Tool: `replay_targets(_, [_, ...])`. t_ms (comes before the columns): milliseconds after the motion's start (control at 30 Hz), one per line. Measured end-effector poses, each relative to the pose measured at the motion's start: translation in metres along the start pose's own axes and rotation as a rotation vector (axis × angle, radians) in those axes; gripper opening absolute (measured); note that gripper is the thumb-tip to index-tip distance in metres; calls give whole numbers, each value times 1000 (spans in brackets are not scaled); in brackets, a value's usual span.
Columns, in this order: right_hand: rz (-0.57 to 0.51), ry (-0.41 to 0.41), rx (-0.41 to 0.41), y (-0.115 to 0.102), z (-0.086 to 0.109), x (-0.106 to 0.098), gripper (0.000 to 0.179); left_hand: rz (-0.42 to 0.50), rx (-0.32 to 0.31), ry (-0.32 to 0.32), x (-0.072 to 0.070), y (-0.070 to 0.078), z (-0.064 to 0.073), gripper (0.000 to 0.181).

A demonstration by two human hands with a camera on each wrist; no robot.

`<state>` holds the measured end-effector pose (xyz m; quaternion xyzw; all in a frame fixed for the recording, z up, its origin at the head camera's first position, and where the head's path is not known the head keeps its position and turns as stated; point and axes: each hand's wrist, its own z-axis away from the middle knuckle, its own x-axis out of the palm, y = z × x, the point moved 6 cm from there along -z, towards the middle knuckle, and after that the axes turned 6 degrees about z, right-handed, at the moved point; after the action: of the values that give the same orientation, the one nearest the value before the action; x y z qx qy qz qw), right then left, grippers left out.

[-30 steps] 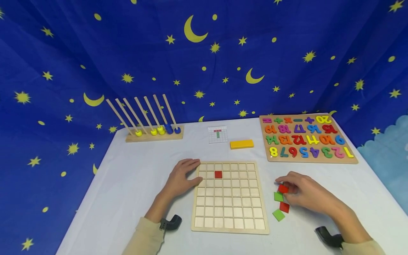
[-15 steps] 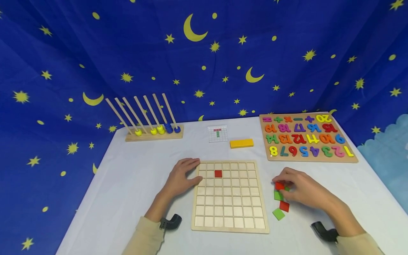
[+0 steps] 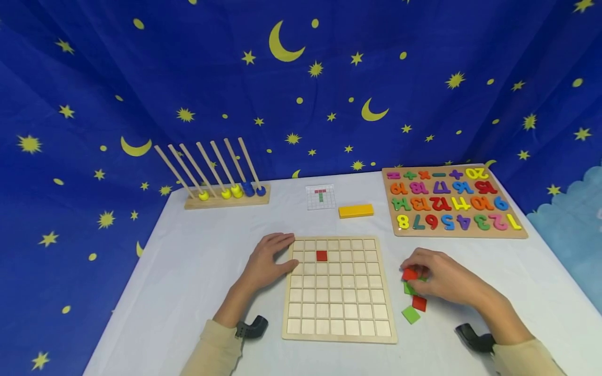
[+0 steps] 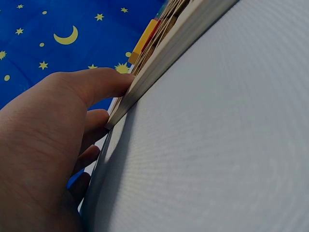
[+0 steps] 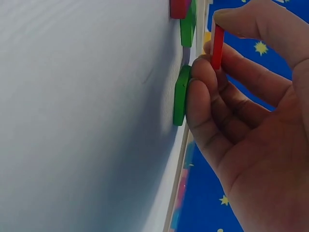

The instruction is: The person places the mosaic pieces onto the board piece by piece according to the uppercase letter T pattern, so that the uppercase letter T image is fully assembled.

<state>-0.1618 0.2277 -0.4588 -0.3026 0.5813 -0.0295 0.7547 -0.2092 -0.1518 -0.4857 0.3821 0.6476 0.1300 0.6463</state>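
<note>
1. Your R hand [image 3: 439,274] is clamped on a held red tile [image 5: 218,47], pinched btwn thumb & fingers, just off the worktop [image 3: 211,250], to the R of the grid board [image 3: 336,296].
2. Below that hand: green tile(s) [image 3: 409,289], partly hidden; can't tell exact no. R wrist view has one right by your curled fingers, but can't tell if they touch.
3. Nearer you, in the same loose group: a loose red tile [image 3: 419,303], then the nearest green tile [image 3: 411,314], lying flat & turned at an angle.
4. Your L hand [image 3: 267,263] is at the board's L edge, thumb & fingers apart, relaxed; thumb on the rim, fingertips by the far L corner.
5. Board lies flat, approx. mid-worktop. One placed red tile [image 3: 322,256] sits in it: 2nd row from far side, 3rd col. from L.
6. Beyond the board: clear card [image 3: 321,205] w/ a red & green T, then a yellow block [image 3: 356,211] just R of it.
7. Far R: number board [image 3: 453,203]. Far L: bead rack [image 3: 228,202], yellow & blue beads on its rods.
8. Behind it all: blue curtain [image 3: 211,68] w/ yellow moons & stars.
</note>
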Motion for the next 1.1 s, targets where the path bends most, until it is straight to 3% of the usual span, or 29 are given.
replay_targets(533, [-6,29,-55,-10,-18,-1,39,-4,-4,4,1,0,0,64])
replay_targets(1100, [-5,14,-197,-37,-47,8,29,-2,8,13,0,1,0,65])
